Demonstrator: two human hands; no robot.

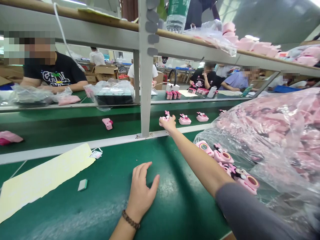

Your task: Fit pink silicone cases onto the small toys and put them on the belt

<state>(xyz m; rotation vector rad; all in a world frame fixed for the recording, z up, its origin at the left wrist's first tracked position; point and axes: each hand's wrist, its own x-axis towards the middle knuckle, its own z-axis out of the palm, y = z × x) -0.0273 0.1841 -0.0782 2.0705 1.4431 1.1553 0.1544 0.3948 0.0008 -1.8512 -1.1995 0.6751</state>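
Observation:
My right hand [169, 124] reaches over the white rail to the far green belt, its fingers closed around a pink toy camera [165, 116] that they partly hide. Just right of it on the belt sit similar pink toy cameras with mouse figures, the nearest one [184, 119] upright. My left hand [143, 188], with a beaded bracelet at its wrist, hovers at or just above the near green table [110, 186]; its thumb and fingers are apart and hold nothing. Under my right forearm lie several more toy cameras [247, 181], close to the plastic bag.
A large clear bag of pink parts [280, 133] fills the right side. A metal post [145, 83] rises from the rail, carrying a shelf [105, 33]. Yellow paper [47, 176] and a small pale block [82, 185] lie left. Several people sit across the belt.

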